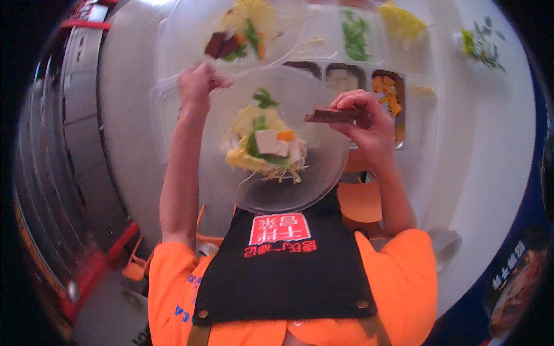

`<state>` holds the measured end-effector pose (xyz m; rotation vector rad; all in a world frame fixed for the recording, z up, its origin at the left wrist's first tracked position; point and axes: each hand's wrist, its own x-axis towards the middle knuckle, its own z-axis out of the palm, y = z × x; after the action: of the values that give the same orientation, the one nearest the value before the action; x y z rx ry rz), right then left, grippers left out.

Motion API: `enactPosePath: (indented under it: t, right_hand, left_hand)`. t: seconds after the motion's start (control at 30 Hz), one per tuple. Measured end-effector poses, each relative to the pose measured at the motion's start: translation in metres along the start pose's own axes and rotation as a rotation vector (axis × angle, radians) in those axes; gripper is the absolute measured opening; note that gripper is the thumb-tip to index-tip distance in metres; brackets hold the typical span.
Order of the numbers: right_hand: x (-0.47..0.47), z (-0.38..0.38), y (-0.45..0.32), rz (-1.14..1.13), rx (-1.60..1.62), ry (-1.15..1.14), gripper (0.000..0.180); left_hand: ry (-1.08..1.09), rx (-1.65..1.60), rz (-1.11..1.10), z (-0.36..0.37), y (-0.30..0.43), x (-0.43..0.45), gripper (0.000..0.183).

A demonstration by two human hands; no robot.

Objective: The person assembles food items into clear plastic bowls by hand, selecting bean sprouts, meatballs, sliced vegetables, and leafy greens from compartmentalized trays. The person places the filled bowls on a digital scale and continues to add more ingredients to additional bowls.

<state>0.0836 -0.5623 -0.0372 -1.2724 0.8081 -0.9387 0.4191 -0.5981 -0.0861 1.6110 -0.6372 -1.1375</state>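
A large translucent round bowl (329, 160) stands before me, holding yellow-green leaves (238, 158), bean sprouts (277, 173), white tofu slices (267, 142), a piece of orange food (285, 136) and a green herb sprig (265, 98). Above its right side, my right hand (363, 112) pinches dark reddish-brown slices (331, 115) between thumb and fingers. My left hand (201, 84) is at the bowl's upper left, fingers bent and blurred; whether it touches a rim or holds something is unclear. Just beyond it lies a second translucent bowl (186, 39) with leaves and dark brown pieces (223, 45).
Metal trays beyond the right hand hold orange pieces (389, 93) and white pieces (344, 81). Farther back are containers of chopped greens (355, 36) and yellow leaves (402, 24). A plant (482, 45) stands at the right. An orange stool (359, 201) is below the table edge.
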Motion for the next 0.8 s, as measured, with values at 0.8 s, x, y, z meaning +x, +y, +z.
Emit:
enactPosePath:
  t: [0.8]
  right_hand:
    - [0.218, -0.127, 0.28, 0.058, -1.139, -0.036, 0.053]
  left_hand:
    - [0.415, -0.11, -0.155, -0.047, 0.0, -0.025, 0.018]
